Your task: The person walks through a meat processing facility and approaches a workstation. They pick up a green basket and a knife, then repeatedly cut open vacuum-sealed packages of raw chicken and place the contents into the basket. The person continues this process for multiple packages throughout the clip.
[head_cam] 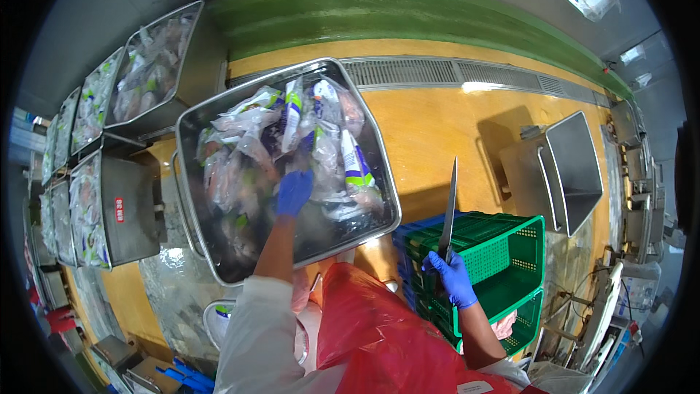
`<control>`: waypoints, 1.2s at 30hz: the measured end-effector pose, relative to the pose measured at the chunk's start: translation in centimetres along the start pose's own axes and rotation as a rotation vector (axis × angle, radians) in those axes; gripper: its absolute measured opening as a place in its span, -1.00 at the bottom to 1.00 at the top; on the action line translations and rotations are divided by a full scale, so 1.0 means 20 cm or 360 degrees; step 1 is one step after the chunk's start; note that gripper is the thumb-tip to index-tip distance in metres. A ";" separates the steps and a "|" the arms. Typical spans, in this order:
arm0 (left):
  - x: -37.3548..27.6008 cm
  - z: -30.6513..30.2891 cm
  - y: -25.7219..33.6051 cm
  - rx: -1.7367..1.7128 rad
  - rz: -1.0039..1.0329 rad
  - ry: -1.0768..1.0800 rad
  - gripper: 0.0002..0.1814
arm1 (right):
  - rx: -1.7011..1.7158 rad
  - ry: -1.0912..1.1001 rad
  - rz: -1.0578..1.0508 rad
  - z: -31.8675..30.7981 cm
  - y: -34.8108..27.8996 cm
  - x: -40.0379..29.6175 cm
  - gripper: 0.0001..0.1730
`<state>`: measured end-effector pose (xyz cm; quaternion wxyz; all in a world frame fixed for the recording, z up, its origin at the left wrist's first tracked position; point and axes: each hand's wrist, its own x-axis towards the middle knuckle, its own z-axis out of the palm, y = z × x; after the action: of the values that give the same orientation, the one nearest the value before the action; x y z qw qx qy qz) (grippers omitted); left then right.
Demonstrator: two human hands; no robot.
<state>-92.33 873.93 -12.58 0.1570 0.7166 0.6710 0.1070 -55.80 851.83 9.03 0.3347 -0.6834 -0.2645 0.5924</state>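
Note:
My left hand (pixel 295 192), in a blue glove, reaches into a large steel tub (pixel 391 205). Its fingers are curled among plastic-bagged pieces of pink meat (pixel 254 150), and I cannot tell whether they grip one. Dark water or wet metal shows around the bags, some of which carry green and purple print (pixel 293 115). To the right, my blue-gloved right hand (pixel 451 276) is closed around the handle of a long-bladed knife (pixel 450 197). The blade points away from me, above the side of stacked green plastic crates (pixel 538 251).
Pink meat (pixel 504 325) lies in the lower green crate. Another steel tub (pixel 582 175) stands at the right on the yellow floor (pixel 426 131). Several steel tubs of bagged meat (pixel 158 65) line the left. A floor drain grate (pixel 404 72) runs along the green wall base (pixel 383 16).

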 end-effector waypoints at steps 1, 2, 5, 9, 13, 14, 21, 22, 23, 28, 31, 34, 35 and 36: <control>0.17 0.14 0.08 0.0034 -0.0109 -0.0001 -0.46 | -0.0058 0.0020 -0.0022 0.00 -0.01 0.01 -0.71; 0.31 0.19 0.22 -0.0046 -0.0457 -0.0055 -0.39 | -0.0104 0.0067 -0.0033 -0.02 0.00 0.01 -0.71; 0.51 0.19 0.47 0.0027 -0.0656 -0.0430 -0.43 | -0.0101 0.0219 0.0022 -0.12 0.02 -0.04 -0.72; 0.58 0.54 0.23 0.0052 -0.0376 -0.0143 -0.61 | -0.0019 0.0412 0.0003 -0.23 0.08 -0.09 -0.70; 0.71 0.44 0.08 0.0164 -0.0217 -0.0004 -0.58 | 0.0087 0.0504 0.0057 -0.31 0.17 -0.09 -0.71; 0.76 0.43 0.02 -0.0279 -0.0428 -0.0014 -0.54 | 0.0087 0.0508 0.0071 -0.32 0.18 -0.08 -0.72; 0.39 0.69 0.14 -0.0162 -0.0454 0.1055 -0.34 | 0.0151 0.0483 0.0127 -0.26 0.15 0.06 -0.72; 0.27 0.78 0.17 -0.0106 -0.0621 0.0971 -0.41 | 0.0124 0.0454 0.0128 -0.24 0.12 0.07 -0.70; 0.24 0.84 0.17 -0.0149 -0.0758 0.0857 -0.45 | 0.0089 0.0435 0.0138 -0.22 0.10 0.08 -0.68; 0.30 0.89 0.08 -0.0484 -0.1270 0.0640 -0.56 | -0.0186 0.0333 0.0058 -0.22 0.08 0.07 -0.65; 0.46 0.80 0.00 -0.0464 -0.1382 0.0985 -0.60 | -0.0214 0.0346 0.0064 -0.24 0.10 0.05 -0.64; 0.65 0.68 -0.15 -0.0577 -0.1439 0.1228 -0.64 | -0.0223 0.0345 0.0065 -0.23 0.05 0.00 -0.64; 0.72 0.62 -0.22 -0.0646 -0.1428 0.1198 -0.65 | -0.0245 0.0349 0.0038 -0.25 0.06 -0.01 -0.64; 0.79 0.56 -0.26 -0.0711 -0.1417 0.1167 -0.66 | -0.0266 0.0351 0.0014 -0.26 0.07 -0.02 -0.65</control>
<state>-91.84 888.94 -25.83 0.0921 0.2342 0.8774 0.4085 -50.76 849.84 8.64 0.3010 -0.7710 -0.2716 0.4910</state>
